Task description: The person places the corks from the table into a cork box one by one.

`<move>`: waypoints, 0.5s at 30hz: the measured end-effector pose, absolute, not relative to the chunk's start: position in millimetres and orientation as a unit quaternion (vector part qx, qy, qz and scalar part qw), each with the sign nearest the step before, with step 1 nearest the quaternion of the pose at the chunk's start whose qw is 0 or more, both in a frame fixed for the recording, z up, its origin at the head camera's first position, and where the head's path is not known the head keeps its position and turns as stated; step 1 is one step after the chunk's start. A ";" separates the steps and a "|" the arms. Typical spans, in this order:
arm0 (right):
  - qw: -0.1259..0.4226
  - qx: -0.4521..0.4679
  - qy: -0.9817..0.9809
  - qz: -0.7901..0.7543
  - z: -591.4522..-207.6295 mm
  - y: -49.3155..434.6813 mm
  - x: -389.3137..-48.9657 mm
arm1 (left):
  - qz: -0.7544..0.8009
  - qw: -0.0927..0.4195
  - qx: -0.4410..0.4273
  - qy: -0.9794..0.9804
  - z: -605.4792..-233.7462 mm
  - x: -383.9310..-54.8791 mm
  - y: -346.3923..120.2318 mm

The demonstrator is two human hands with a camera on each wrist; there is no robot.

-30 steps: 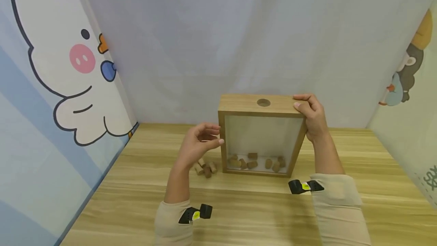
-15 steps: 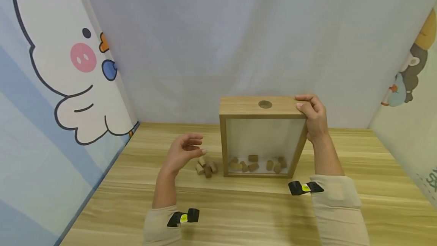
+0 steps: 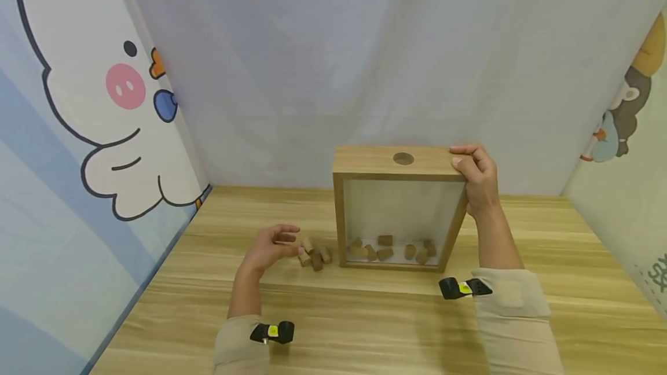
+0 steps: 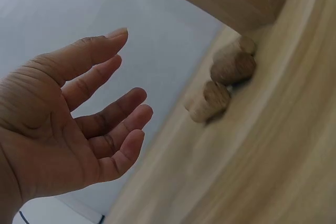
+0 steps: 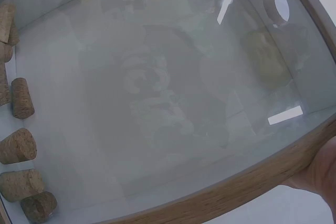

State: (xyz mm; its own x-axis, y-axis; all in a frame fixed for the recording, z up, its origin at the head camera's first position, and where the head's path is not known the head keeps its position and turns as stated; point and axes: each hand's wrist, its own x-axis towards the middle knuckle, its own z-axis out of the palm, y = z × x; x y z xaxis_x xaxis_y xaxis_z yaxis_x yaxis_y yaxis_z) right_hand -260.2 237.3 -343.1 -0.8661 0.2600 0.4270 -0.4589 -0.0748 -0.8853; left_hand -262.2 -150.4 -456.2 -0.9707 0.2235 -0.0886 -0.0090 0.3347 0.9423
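A shallow wooden box [image 3: 365,161] with a clear front stands upright on the table, a round hole [image 3: 403,158] in its top. Several corks [image 5: 22,98] lie on its floor behind the pane. My right hand [image 3: 480,181] grips the box's top right corner, thumb and fingers over the top. Left of the box is a small pile of loose corks [image 3: 317,261]. Right beside that pile hovers my left hand [image 3: 268,250], its fingers loosely bent and apart. In the left wrist view, the hand [image 4: 79,114] holds nothing and the corks [image 4: 233,68] lie beyond its fingertips.
The wood-grain table [image 3: 375,323] reaches back to a pale curtain [image 3: 312,62]. Printed cloth with a cartoon figure [image 3: 78,57] hangs at the left, and another printed panel [image 3: 620,190] at the right.
My left hand has moved left and down from the box's left side to the loose corks. The right hand has kept its grip, and the box stands in the same place.
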 end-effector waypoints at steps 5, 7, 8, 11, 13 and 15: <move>0.245 0.078 -0.632 0.731 -345.0 237.9 -260.6 | 0.566 0.122 0.041 0.814 -474.3 -268.6 -153.4; 0.247 0.079 -0.632 0.731 -345.5 238.0 -260.9 | 0.564 0.128 0.028 0.815 -479.8 -270.1 -153.5; 0.247 0.079 -0.632 0.730 -345.7 238.0 -261.1 | 0.561 0.129 0.022 0.817 -482.4 -270.8 -153.5; 0.245 0.081 -0.633 0.730 -345.9 238.1 -261.2 | 0.556 0.128 0.012 0.821 -487.7 -272.3 -151.6; 0.244 0.083 -0.633 0.730 -345.8 238.0 -261.2 | 0.545 0.125 0.012 0.829 -490.1 -273.6 -149.9; 0.244 0.083 -0.633 0.730 -345.6 237.9 -261.3 | 0.536 0.119 0.011 0.836 -492.3 -275.0 -147.3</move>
